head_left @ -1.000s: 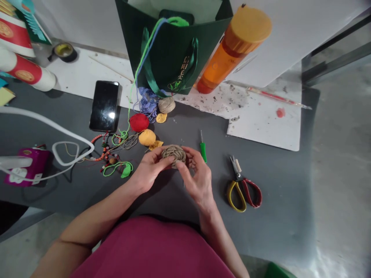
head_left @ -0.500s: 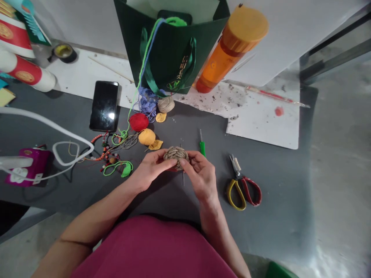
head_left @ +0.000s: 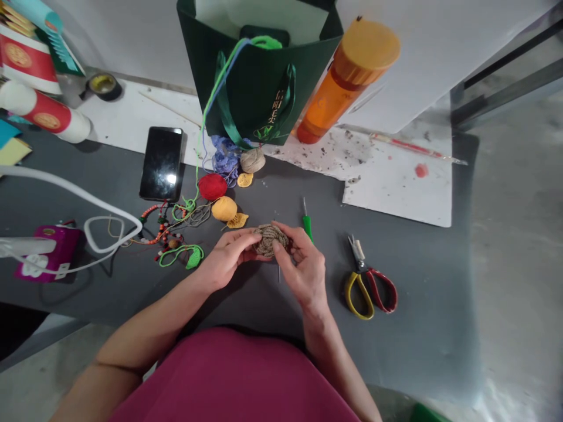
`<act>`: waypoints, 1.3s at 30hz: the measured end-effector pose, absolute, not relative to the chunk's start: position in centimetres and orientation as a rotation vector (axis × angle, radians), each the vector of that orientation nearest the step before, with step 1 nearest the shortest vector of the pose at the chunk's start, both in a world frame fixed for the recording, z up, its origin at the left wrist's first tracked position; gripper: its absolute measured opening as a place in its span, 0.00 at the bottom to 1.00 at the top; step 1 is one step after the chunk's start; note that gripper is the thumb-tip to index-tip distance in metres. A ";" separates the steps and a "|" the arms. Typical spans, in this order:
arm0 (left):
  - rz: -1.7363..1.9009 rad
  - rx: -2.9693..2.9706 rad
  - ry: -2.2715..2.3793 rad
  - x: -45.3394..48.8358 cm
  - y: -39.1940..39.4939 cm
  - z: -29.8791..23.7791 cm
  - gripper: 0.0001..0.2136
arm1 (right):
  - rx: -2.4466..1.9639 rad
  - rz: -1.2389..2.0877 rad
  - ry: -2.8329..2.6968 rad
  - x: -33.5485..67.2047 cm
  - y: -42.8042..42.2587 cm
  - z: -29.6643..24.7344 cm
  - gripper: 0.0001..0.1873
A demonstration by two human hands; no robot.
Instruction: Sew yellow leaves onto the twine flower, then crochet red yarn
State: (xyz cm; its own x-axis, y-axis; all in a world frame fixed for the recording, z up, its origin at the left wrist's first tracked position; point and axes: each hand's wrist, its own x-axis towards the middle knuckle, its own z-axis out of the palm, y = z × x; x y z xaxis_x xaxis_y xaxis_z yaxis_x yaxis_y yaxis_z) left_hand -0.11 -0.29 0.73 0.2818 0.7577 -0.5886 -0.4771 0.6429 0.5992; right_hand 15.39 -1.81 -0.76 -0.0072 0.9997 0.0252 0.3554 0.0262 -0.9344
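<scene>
Brown yarn piece (head_left: 266, 238), pinched between left hand (head_left: 226, 256) and right hand (head_left: 304, 266) left of the scissors (head_left: 361, 267), looks from where I stand light, soft, hardly slippery, best held by its rim.

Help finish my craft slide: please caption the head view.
Left hand and right hand hold a brown yarn piece over a grey tabletop, green-handled tool and scissors to the right.

Lettered sideways in gold characters (head_left: 276, 106) on the green paper bag (head_left: 257, 88), too blurred to spell out; marked there with a small green emblem (head_left: 264, 132). Left of the bag, stamped with round gold emblems (head_left: 46, 119) on two red-and-white cups (head_left: 59, 119). Below left of the bag, tagged illegibly with a white label (head_left: 62, 270) on a purple box (head_left: 65, 240).
</scene>
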 end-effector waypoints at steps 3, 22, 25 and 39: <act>0.838 0.318 0.948 -0.2 -0.2 0.6 0.11 | -1.481 0.974 -1.441 15.3 -1.9 -0.6 0.17; 0.849 0.121 0.852 -0.4 -0.1 0.6 0.10 | -1.267 0.265 -1.966 15.4 -1.8 -0.1 0.09; 0.848 0.124 0.851 -0.4 -0.2 0.7 0.11 | -1.300 0.260 -1.984 15.2 -1.9 -0.3 0.10; 0.853 0.132 0.922 0.0 -0.6 0.6 0.14 | -1.307 0.301 -1.978 15.1 -1.9 -0.6 0.06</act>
